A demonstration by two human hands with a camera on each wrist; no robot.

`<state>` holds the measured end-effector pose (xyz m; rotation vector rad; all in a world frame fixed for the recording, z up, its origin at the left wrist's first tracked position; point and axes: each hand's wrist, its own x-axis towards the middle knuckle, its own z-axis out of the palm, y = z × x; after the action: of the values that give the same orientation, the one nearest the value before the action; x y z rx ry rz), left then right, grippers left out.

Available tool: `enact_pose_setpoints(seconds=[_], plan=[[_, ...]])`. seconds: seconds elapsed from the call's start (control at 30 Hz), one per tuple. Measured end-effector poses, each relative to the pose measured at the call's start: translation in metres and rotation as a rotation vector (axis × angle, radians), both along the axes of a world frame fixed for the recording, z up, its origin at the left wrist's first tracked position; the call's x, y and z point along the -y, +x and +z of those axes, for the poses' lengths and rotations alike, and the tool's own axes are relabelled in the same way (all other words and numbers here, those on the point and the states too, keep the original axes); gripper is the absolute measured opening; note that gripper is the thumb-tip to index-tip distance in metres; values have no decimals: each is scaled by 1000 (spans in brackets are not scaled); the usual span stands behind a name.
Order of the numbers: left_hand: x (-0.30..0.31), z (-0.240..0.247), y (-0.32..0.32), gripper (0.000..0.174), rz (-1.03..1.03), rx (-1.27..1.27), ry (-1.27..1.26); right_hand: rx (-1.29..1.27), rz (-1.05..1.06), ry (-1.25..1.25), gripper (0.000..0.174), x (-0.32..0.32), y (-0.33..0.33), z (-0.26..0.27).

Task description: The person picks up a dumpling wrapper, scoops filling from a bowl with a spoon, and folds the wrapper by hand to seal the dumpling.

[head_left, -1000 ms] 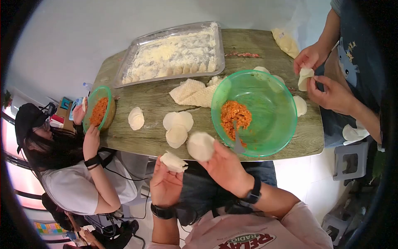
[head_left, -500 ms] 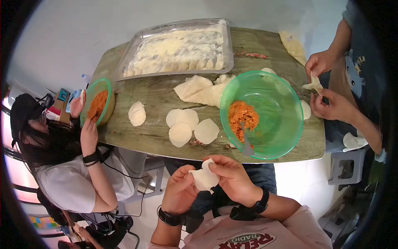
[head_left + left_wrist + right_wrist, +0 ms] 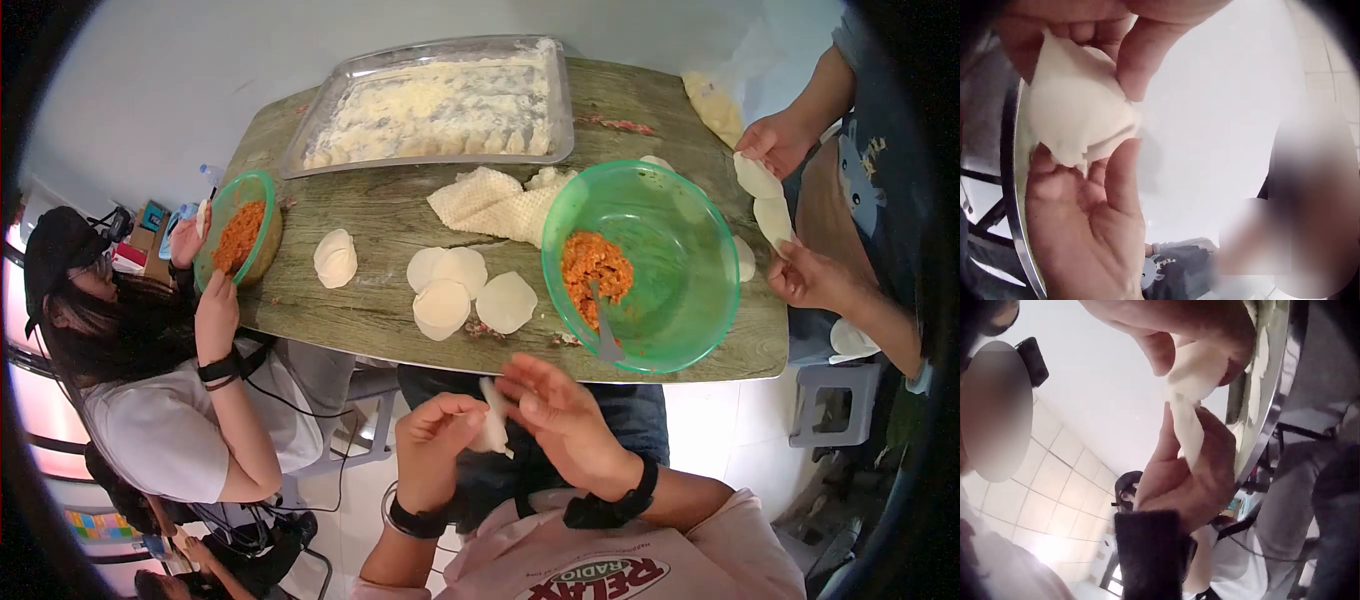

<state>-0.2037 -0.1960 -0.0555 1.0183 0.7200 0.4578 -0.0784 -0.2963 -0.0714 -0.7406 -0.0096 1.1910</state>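
Observation:
In the head view my left hand (image 3: 435, 445) pinches a folded dumpling wrapper (image 3: 490, 425) just below the table's front edge. My right hand (image 3: 565, 420) is held up beside it, fingers extended and fingertips close to the wrapper. From the left wrist, the pale wrapper (image 3: 1072, 103) spans both hands, with a pointed corner and a small flap at its lower edge. Several round wrappers (image 3: 440, 305) lie on the table ahead. To the right stands a green bowl (image 3: 690, 345) holding orange filling (image 3: 597, 270) and a spoon (image 3: 606, 335).
A floured metal tray (image 3: 430, 158) with a row of dumplings is at the back. A crumpled cloth (image 3: 490, 203) lies beside the bowl. On the left a person (image 3: 170, 380) works at another green bowl (image 3: 265, 240). On the right, another person's hands (image 3: 815, 275) hold wrappers.
My right hand laid a round wrapper on the table, then came to the folded wrapper in my left hand. Now its fingers have spread away from it. The folded wrapper has turned edge-on.

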Motion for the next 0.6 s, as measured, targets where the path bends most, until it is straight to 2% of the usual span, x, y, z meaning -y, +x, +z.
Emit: enact_pose_setpoints(seconds=[0.03,0.07,0.13,0.17,0.37,0.43,0.5,0.53,0.6], plan=[[1,6,4,8,-9,-100,250,-139,71,-49,48,4,0,2],[3,10,8,8,-14,-100,250,-140,67,-49,48,6,0,1],[9,13,15,9,-166,-270,1013,-472,143,38,44,10,-2,-4],[12,8,17,13,-179,-234,1155,-493,157,108,41,11,-3,-10],[28,0,16,15,-124,-247,1198,-216,134,-7,43,10,-3,2],[30,0,15,17,-113,-247,1195,-258,106,36,46,10,-2,2],[35,-1,13,17,-50,-304,944,-299,78,78,49,10,-2,2],[36,-3,12,17,-51,-305,945,-241,79,91,52,10,-2,4],[39,-7,11,19,59,-228,494,-185,78,105,56,11,-2,4]])
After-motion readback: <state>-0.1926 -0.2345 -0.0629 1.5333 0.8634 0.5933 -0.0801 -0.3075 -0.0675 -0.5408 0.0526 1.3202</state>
